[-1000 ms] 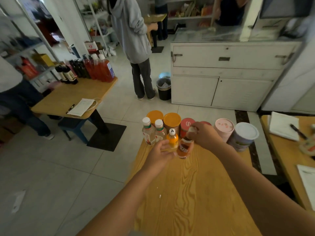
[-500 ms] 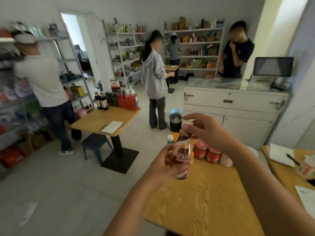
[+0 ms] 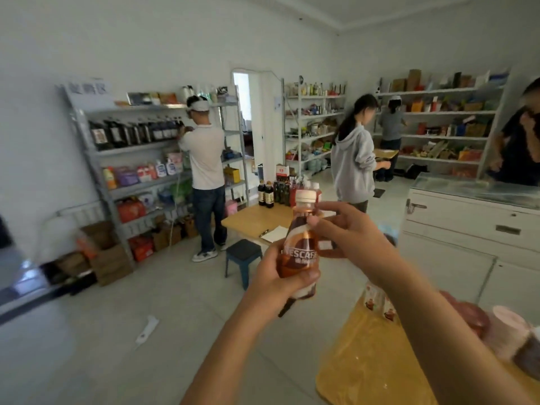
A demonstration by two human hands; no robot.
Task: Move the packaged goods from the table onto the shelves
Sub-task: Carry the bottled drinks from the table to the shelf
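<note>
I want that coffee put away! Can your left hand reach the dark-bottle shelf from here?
Probably not: the left hand grips the coffee bottle, and that shelf stands across the floor, a person before it.

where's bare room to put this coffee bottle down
Near wooden table: bare wood on its near-left part, before the small cartons and tubs. Far table: a bare strip between the dark sauce bottles and the paper sheet. The left rack's dark-bottle shelf looks packed.

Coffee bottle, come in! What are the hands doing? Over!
Left hand grips coffee bottle low, right hand holds its neck. Bottle upright, off the table. Person in white shirt at the shelves, blue stool between.
</note>
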